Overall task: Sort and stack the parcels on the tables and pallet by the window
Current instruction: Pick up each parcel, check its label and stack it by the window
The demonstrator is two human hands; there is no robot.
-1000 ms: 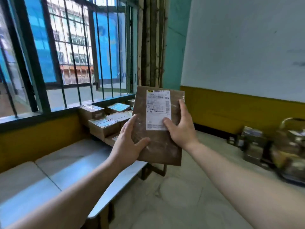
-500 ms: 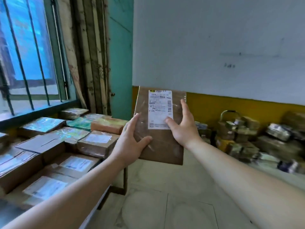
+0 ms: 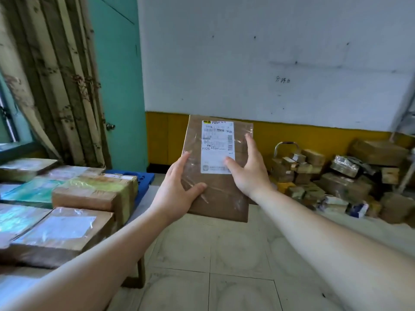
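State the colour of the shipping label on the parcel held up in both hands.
White with black print, on the shipping label of the brown parcel; the head view shows it.

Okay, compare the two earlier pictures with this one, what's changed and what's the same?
The view has swung right: the barred window has almost left the picture, and the parcels on the table, the blue pallet and the parcel pile along the wall have come into view. Nothing was picked up or let go. The left hand and right hand still hold the flat brown parcel upright, label toward the camera.
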